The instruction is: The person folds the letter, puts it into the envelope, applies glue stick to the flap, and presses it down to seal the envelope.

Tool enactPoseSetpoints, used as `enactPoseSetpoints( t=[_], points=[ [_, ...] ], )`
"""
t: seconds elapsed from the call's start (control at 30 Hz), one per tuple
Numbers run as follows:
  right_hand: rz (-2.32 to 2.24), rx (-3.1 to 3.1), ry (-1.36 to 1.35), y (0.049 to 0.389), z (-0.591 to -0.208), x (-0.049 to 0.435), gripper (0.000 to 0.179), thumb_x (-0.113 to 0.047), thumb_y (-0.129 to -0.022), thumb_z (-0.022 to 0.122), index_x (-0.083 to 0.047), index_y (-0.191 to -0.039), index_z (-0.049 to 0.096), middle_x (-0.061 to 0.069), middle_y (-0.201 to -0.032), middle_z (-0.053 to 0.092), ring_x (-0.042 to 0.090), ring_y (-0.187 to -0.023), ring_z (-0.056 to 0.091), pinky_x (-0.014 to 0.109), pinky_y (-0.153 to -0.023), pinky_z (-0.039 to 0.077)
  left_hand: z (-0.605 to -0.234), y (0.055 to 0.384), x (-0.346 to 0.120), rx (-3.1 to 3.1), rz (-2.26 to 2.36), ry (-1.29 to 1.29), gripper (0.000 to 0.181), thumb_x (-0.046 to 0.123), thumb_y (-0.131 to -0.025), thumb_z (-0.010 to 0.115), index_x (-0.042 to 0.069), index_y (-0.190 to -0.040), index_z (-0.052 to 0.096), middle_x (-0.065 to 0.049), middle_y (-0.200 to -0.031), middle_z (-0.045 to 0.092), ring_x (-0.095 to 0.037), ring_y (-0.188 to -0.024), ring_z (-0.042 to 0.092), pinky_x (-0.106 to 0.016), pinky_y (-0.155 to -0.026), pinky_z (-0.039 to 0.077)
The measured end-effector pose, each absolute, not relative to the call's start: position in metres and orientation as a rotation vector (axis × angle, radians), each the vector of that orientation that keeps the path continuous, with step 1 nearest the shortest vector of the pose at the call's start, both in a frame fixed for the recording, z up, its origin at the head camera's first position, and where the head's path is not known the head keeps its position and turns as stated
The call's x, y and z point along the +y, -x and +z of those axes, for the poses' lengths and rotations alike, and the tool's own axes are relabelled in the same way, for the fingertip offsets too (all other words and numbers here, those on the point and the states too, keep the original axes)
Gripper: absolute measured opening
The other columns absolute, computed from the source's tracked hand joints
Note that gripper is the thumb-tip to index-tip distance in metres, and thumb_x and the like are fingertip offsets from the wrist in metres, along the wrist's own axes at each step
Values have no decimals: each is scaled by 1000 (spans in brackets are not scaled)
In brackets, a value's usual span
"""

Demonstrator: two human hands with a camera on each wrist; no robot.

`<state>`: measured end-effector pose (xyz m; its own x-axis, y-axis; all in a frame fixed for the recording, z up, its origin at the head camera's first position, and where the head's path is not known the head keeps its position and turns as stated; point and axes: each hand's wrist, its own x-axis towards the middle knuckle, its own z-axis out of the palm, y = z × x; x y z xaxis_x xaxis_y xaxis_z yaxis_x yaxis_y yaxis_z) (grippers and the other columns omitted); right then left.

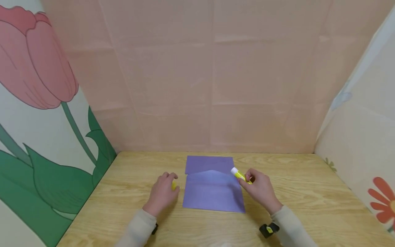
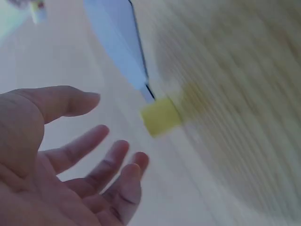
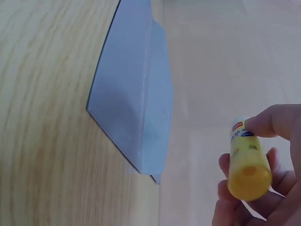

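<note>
A yellow glue stick with its white end exposed is pinched by my right hand, just off the paper's right edge. The right wrist view shows the thumb and fingers around the glue stick. My left hand is at the left of the paper, its fingers loosely bent around a gap. A small yellow cap rests on the table just beyond the left fingertips, apart from them in the left wrist view. Between the hands lies creased purple paper, its folded part slightly raised, with a purple strip behind it.
The wooden table ends at a pinkish cloth backdrop. On the left stands a panel with a painted tulip, on the right a pale panel with a red flower. Black straps sit at the wrists.
</note>
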<state>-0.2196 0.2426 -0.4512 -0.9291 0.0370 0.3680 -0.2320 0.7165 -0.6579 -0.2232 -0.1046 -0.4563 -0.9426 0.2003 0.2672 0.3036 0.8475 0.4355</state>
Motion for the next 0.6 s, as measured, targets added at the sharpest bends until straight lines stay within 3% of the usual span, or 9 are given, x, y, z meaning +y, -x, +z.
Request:
enactPoseSetpoints(
  t=[0.23, 0.6],
  points=[
    [1032, -2539, -266, 217, -456, 239, 32, -12, -80, 82, -15, -67, 53, -2, -67, 55, 7, -54, 42, 22, -46, 35, -461, 238, -121, -2963, -816, 281, 43, 15, -86, 74, 2, -125, 63, -12, -102, 59, -18, -78, 51, -34, -66, 48],
    [1129, -2508, -392, 211, -459, 223, 33, -6, -81, 81, -16, -67, 52, -2, -73, 59, 6, -62, 48, 20, -49, 41, -470, 249, -124, -2969, -891, 351, 26, 9, -85, 74, 2, -109, 69, -8, -98, 67, -19, -85, 59, -40, -77, 53]
  ],
)
